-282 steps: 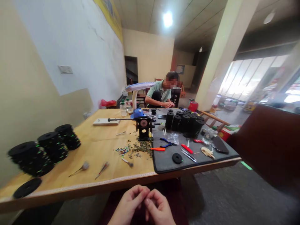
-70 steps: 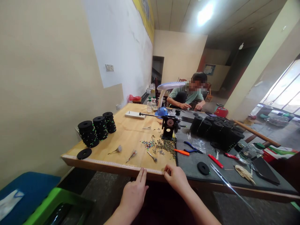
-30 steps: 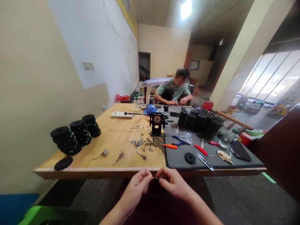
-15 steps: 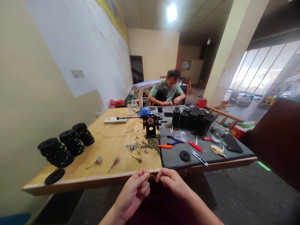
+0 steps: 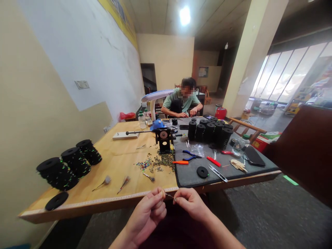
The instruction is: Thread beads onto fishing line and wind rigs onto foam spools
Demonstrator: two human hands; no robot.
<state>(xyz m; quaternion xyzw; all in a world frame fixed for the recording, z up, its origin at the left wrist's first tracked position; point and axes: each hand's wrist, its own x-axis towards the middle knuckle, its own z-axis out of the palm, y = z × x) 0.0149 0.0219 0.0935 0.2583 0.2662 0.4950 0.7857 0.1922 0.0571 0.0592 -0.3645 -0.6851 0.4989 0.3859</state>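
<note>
Just off the table's near edge, my left hand (image 5: pixel 153 211) and my right hand (image 5: pixel 190 204) face each other with thumbs and fingertips pinched. Between them runs a small, thin dark piece (image 5: pixel 169 195), too small to name. My left fingertips close on one end of it, my right fingertips on the other. Beyond my hands lie a small bundle of fine strands (image 5: pixel 149 177), a heap of tiny metal pieces (image 5: pixel 164 161) and a scatter of coloured beads (image 5: pixel 143 164). Behind the heap stands a black winding device (image 5: pixel 164 141) with a dial.
Black foam spools (image 5: pixel 57 174) stand at the left; several more (image 5: pixel 210 130) crowd the grey mat (image 5: pixel 186 176). On the mat lie blue-handled pliers (image 5: pixel 191 155), thread snips (image 5: pixel 218 173), a red-handled tool (image 5: pixel 214 161) and a black ring (image 5: pixel 202 172). A lamp (image 5: pixel 157 123) and a seated person (image 5: pixel 181 102) are beyond.
The view has turned slightly, so the table sits a little further left. My hands keep their pinch, with the gap between them slightly wider and more of the thin piece showing.
</note>
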